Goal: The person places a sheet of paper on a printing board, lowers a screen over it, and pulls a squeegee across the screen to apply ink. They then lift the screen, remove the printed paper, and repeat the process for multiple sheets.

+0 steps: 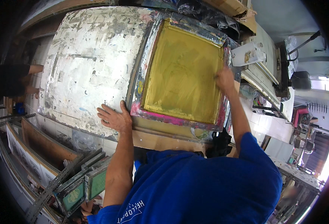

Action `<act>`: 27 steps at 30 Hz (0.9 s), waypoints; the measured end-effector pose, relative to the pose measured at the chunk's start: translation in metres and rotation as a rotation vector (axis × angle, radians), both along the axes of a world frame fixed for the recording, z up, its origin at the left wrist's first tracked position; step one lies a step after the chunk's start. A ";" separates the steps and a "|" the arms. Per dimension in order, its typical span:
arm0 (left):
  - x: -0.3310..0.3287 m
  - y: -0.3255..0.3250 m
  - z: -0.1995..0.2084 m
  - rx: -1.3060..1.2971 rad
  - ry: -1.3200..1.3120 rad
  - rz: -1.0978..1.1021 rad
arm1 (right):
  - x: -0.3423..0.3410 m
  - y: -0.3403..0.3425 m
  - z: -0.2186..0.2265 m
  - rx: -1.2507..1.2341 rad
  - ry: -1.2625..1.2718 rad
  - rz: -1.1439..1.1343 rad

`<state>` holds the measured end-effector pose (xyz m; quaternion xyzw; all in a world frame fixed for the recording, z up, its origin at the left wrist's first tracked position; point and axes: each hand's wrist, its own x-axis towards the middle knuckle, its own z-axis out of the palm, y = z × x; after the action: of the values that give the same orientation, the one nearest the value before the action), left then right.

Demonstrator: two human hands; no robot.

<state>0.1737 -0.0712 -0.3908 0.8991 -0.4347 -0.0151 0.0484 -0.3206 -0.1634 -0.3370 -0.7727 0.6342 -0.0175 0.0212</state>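
Observation:
A screen printing frame (144,76) lies on the worktable, its wooden edges stained with pink, white and black paint. Its mesh (183,71) is yellow-olive, with streaky smears across it. My left hand (116,117) rests flat with spread fingers on the paint-worn white board (93,71), just beside the frame's near left corner. Over the right side of the mesh is my right hand (225,79), its fingers curled in and slightly blurred. Whatever those fingers hold, if anything, is hidden.
A whitish plastic container (248,54) stands beyond the frame's right side. Smaller green-meshed screens (73,198) lean at lower left, near a metal rail (54,184). Another person's arm (35,69) shows at the far left. A cardboard box (243,16) sits at the back.

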 end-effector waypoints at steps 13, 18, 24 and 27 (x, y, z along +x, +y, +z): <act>0.000 -0.002 -0.003 0.033 0.009 0.016 | -0.007 -0.031 0.009 -0.123 0.330 -0.061; -0.002 -0.004 0.002 0.030 0.040 0.023 | -0.015 -0.059 0.014 -0.100 0.252 -0.031; 0.000 0.001 -0.001 0.020 0.011 0.021 | 0.046 0.105 0.021 0.109 0.197 0.066; 0.001 0.002 -0.001 0.033 0.008 0.041 | 0.060 0.115 0.036 0.202 0.147 0.072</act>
<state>0.1742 -0.0697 -0.3913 0.9085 -0.4157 -0.0251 0.0355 -0.2602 -0.0482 -0.3010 -0.7880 0.6045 0.1038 0.0530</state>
